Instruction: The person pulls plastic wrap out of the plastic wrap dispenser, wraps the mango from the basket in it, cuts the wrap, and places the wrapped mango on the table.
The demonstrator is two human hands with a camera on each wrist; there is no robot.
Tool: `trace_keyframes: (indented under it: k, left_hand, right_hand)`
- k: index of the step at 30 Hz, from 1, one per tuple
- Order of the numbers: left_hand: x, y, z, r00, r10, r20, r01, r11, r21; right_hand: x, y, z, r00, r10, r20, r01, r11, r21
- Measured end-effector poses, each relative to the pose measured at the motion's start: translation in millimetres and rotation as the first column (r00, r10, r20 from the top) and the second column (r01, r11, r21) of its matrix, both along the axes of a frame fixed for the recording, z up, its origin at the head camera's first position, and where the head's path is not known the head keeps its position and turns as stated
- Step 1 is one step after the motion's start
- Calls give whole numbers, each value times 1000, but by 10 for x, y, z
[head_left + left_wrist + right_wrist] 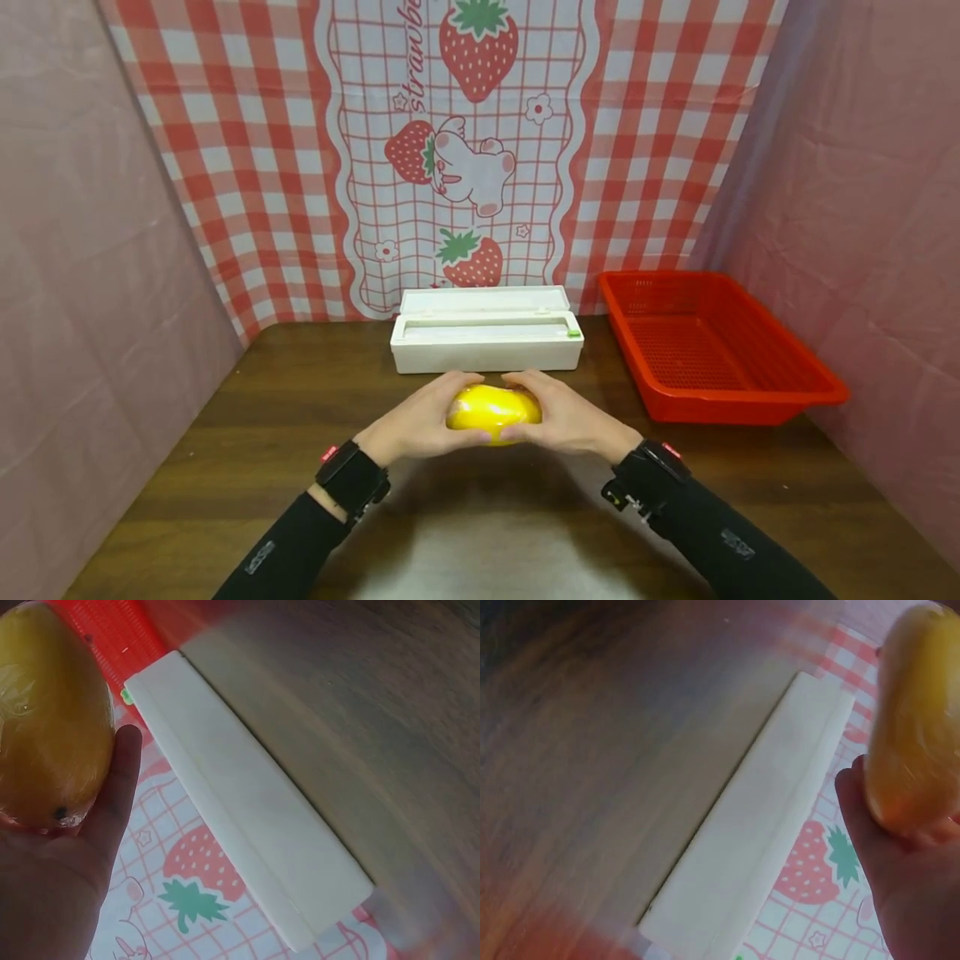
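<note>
A yellow mango (493,414) is held in the air between both hands, above the middle of the table. Clear film with shiny creases covers it in the left wrist view, where the mango (52,712) shows a dark spot near its lower end. My left hand (420,423) grips one end, thumb on the near side and fingers over the far side. Around the opposite end curls my right hand (576,419), its thumb close to the left one. Just beyond the hands stands a white cling film dispenser box (487,357) with its lid raised.
On the right of the table sits a red plastic basket (693,350) with a perforated bottom. A small green slider (574,333) is on the box's right end. Behind hangs a strawberry-patterned checked cloth (262,167), with pink cloth (97,250) on both sides.
</note>
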State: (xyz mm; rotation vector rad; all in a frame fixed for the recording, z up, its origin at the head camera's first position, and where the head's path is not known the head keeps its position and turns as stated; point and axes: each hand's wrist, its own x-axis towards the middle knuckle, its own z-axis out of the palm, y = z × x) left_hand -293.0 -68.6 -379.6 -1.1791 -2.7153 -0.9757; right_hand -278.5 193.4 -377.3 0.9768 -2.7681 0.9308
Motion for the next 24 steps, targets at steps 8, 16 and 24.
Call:
trace_keyframes:
  k: [8, 16, 24]
  left_hand:
    - [-47, 15, -36, 999, 46, -9, -46, 999, -10]
    - [-144, 81, -93, 997, 79, -13, -80, 996, -47]
    - [-240, 118, -178, 995, 95, 31, -91, 991, -98]
  right_hand:
    - [-23, 44, 14, 1000, 8, 30, -8, 1000, 10]
    - [-138, 56, -100, 996, -66, 51, 66, 998, 6]
    - [-290, 24, -244, 993, -99, 61, 97, 994, 43]
